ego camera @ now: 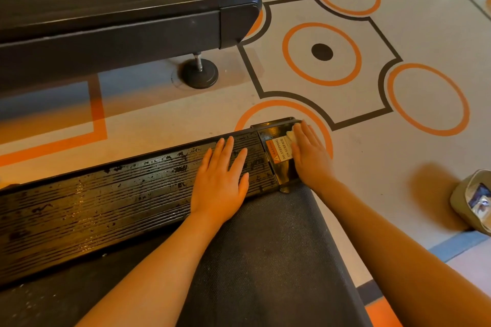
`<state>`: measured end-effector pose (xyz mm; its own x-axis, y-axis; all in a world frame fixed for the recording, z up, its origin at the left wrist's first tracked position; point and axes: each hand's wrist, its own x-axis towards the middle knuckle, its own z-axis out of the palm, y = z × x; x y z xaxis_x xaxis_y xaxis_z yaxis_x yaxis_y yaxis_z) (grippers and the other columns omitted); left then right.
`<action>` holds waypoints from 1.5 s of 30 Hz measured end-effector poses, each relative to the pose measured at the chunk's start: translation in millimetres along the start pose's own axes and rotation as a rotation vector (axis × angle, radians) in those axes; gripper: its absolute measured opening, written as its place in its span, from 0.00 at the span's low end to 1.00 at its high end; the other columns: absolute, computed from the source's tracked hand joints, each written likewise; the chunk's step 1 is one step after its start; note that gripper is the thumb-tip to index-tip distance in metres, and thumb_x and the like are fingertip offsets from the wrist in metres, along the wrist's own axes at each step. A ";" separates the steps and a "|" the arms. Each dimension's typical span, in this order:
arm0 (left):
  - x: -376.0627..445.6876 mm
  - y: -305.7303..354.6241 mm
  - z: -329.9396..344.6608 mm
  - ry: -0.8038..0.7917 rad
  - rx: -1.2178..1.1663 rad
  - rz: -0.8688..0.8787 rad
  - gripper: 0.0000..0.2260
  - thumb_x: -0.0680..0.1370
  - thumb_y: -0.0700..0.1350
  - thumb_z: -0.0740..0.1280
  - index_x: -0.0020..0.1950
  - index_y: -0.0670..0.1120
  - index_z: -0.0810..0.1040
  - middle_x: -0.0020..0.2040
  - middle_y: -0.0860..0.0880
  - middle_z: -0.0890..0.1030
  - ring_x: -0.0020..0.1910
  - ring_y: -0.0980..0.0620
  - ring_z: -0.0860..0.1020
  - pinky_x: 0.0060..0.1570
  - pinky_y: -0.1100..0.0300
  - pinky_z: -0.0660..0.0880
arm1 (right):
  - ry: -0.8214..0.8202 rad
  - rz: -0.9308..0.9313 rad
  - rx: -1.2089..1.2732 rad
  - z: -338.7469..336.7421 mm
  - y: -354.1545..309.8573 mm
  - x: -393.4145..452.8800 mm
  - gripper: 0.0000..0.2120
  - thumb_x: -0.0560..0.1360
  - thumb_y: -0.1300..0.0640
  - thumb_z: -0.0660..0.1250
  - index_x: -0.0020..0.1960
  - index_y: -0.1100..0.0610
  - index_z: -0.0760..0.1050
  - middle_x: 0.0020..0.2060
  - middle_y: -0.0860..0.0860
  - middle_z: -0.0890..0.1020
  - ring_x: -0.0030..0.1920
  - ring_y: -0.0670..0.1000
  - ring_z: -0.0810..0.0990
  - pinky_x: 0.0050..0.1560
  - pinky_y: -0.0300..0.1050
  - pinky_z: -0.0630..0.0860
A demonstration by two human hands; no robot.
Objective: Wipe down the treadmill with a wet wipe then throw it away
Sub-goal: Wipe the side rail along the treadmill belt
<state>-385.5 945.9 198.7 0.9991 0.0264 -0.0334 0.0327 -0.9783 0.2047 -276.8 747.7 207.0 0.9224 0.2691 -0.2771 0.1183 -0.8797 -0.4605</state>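
Right hand point(309, 152) presses the wipe point(290, 138) flat at the rail's point(119, 194) end corner, beside a "WARNING NO STEPPING ON SURFACE" label point(277, 151). Left hand point(221, 176) lies flat, fingers straight. Another treadmill point(132, 16) stands beyond; a bin point(470, 202) stands right.

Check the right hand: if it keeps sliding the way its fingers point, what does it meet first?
The right hand presses the wet wipe flat on the treadmill's end cap, fingers pointing to the cap's far corner. Straight on, it would likely run off that edge, with only the patterned floor beyond and below.
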 end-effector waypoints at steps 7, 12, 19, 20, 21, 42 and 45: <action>-0.6 0.6 1.7 0.017 0.015 0.009 0.25 0.79 0.53 0.60 0.75 0.46 0.67 0.76 0.39 0.62 0.76 0.40 0.60 0.72 0.45 0.54 | -0.027 -0.250 -0.150 10.8 -24.2 6.0 0.25 0.85 0.51 0.51 0.79 0.54 0.50 0.79 0.50 0.48 0.78 0.50 0.43 0.75 0.48 0.43; -0.8 0.6 2.4 0.025 0.022 0.005 0.24 0.80 0.54 0.60 0.75 0.46 0.67 0.77 0.40 0.62 0.76 0.41 0.59 0.73 0.46 0.53 | -0.065 -0.377 -0.166 11.4 -14.6 1.3 0.25 0.84 0.48 0.50 0.79 0.50 0.49 0.76 0.43 0.44 0.76 0.45 0.40 0.74 0.43 0.40; -0.5 -0.6 2.6 0.017 0.007 0.008 0.24 0.81 0.54 0.56 0.75 0.47 0.66 0.77 0.40 0.61 0.77 0.41 0.58 0.73 0.45 0.53 | -0.057 -0.159 -0.147 -7.3 15.8 8.6 0.26 0.84 0.47 0.49 0.80 0.51 0.49 0.79 0.50 0.48 0.79 0.51 0.45 0.75 0.47 0.42; -0.5 -0.5 2.6 0.017 0.008 0.007 0.24 0.81 0.55 0.54 0.75 0.47 0.66 0.77 0.40 0.61 0.77 0.41 0.58 0.73 0.46 0.53 | -0.054 -0.146 -0.131 -7.7 16.8 5.0 0.26 0.84 0.48 0.49 0.80 0.52 0.49 0.79 0.50 0.48 0.79 0.51 0.45 0.75 0.46 0.43; -0.4 -0.2 2.2 0.018 0.010 0.005 0.25 0.81 0.56 0.51 0.75 0.47 0.66 0.77 0.40 0.61 0.77 0.41 0.58 0.73 0.46 0.53 | -0.044 -0.135 -0.111 -7.3 16.7 0.3 0.26 0.84 0.49 0.50 0.80 0.52 0.49 0.79 0.50 0.48 0.79 0.51 0.46 0.75 0.47 0.43; -1.6 0.0 2.0 0.001 0.049 0.009 0.25 0.82 0.55 0.53 0.77 0.48 0.62 0.79 0.42 0.58 0.78 0.43 0.54 0.75 0.48 0.51 | 0.202 0.107 0.021 35.6 8.7 -60.2 0.26 0.84 0.54 0.52 0.79 0.56 0.49 0.79 0.53 0.47 0.78 0.53 0.42 0.77 0.51 0.43; -2.1 0.5 2.1 0.000 0.045 0.005 0.25 0.82 0.55 0.54 0.77 0.48 0.62 0.79 0.42 0.58 0.78 0.43 0.54 0.74 0.49 0.49 | 0.254 0.208 0.072 46.7 -11.0 -69.1 0.26 0.84 0.58 0.52 0.80 0.56 0.47 0.79 0.53 0.44 0.75 0.50 0.35 0.74 0.48 0.40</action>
<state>-387.6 945.0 196.8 0.9992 0.0213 -0.0326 0.0262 -0.9867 0.1607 -359.0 757.1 191.8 0.9872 -0.0273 -0.1569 -0.1000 -0.8732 -0.4770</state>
